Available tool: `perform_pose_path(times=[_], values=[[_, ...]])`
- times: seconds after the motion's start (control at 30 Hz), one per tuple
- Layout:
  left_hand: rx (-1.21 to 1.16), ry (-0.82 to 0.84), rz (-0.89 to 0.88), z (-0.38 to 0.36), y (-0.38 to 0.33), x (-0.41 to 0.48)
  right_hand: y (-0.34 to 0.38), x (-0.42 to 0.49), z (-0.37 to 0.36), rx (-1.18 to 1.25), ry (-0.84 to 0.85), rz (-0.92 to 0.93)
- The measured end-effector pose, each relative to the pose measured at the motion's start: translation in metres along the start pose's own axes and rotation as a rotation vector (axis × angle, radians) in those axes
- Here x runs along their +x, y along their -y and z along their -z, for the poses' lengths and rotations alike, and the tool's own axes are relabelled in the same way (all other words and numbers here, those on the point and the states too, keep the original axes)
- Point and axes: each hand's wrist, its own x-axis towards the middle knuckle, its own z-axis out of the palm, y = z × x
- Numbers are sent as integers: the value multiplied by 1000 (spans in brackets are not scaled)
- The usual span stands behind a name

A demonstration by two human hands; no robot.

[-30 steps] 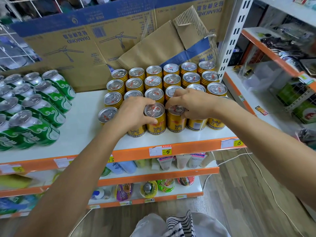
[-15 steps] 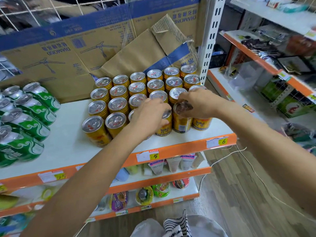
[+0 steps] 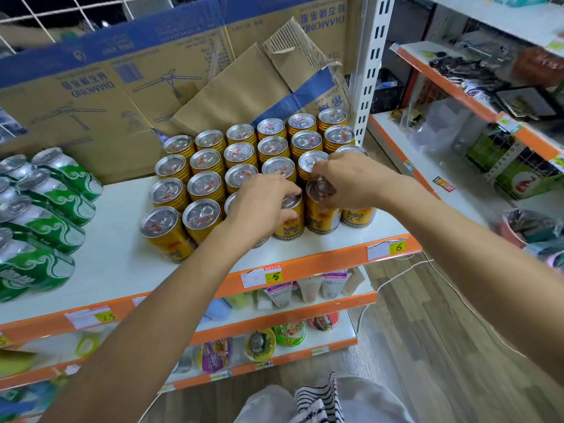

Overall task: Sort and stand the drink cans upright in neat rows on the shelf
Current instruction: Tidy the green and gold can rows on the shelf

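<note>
**A:** What were the hands holding?

**B:** The left hand had its fingers curled over the top of a gold can in the front row. The right hand pinched the rim of the neighbouring can, just beside it. Both cans stood upright near the front edge of the white shelf, touching each other.

**A:** Anything hidden?

**B:** The left hand covered the lid of its can and most of the can to its left. The right palm hid the top of the end can. I could not tell how firmly either hand pressed.

**A:** And the rest?

**B:** The block of gold cans stood upright in rows behind the hands. The green cans sat well apart on the left, cut off by the frame, their lettering unreadable.

**A:** Any writing?

**B:** "RedBull" with Chinese characters showed on the front cans. "DIAMOND" was printed upside down on the cardboard boxes behind. On the orange shelf edge, one yellow price tag read 5 and another tag read 6.
</note>
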Motion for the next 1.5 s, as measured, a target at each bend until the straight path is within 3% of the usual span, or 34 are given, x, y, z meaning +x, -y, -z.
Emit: perform_pose_path(times=[0.2, 0.57, 0.77, 0.9, 1.03, 1.13, 1.27, 1.5], values=[[26, -14, 0, -1, -1, 0, -5, 2, 3, 20, 100, 100], [22, -10, -2, 0, -1, -1, -2, -1, 1, -51, 60, 185], [40, -17, 4, 1, -4, -3, -8, -3, -7, 31, 26, 199], [82, -54, -12, -2, -7, -3, -26, -16, -10, 252, -141, 78], [66, -160, -82, -7, -27, 3, -40, -30, -10, 71, -109, -95], [43, -124, -94, -11, -42, 13, -40, -35, -14, 8, -144, -113], [102, -74, -69, -14, -45, 20, -47, -32, -16, 84, -98, -29], [-8, -98, -56, -17, -45, 20, -67, -33, -18, 154, -69, 130]])
